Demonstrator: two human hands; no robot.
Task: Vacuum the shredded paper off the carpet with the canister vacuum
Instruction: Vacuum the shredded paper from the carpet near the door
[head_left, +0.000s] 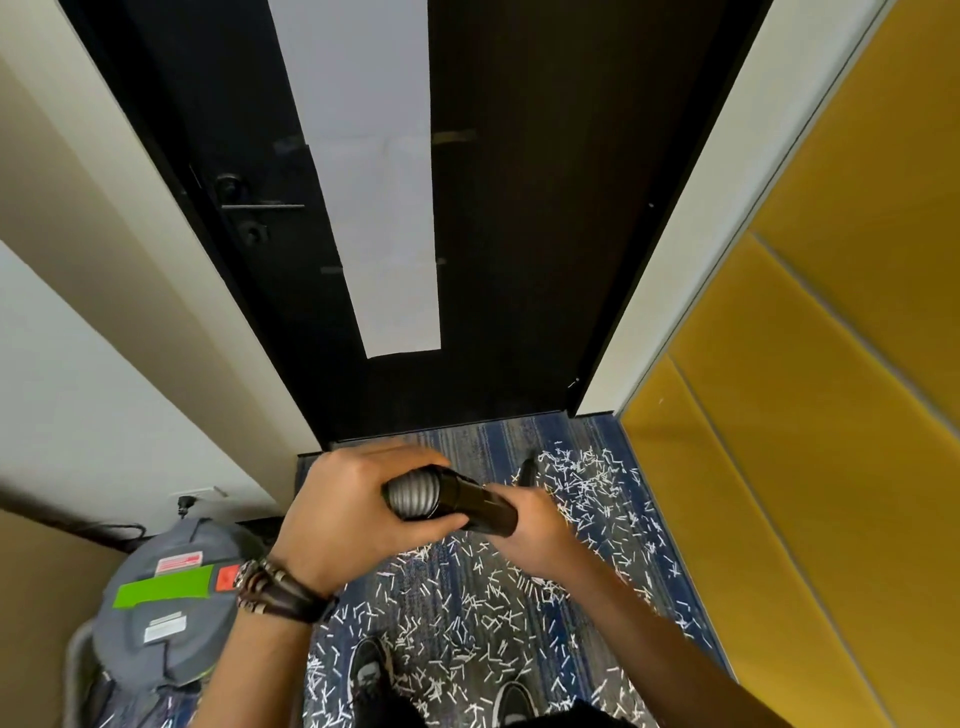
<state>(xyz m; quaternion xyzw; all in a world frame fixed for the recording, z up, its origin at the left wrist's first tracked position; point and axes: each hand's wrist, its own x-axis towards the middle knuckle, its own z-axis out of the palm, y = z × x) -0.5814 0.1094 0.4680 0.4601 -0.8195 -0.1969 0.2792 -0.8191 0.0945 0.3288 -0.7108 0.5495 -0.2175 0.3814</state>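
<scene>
Head view: left hand (343, 514) is wrapping the ribbed grey hose end (413, 493), right hand (540, 525) is gripping the glossy black wand tube (478, 501) from below, both clamped, nearly touching. Wand's long axis is running left to right and dropping away, a dark tip (529, 470) over white shredded paper strips (467, 597) spread across the blue striped carpet (478, 436) under and right of the hands, so right hand is nearer. Grey canister vacuum (166, 613) is sitting left, black door (519, 234) ahead, yellow wall panels (805, 415) right, and two black shoes (371, 670) are standing in the strips.
</scene>
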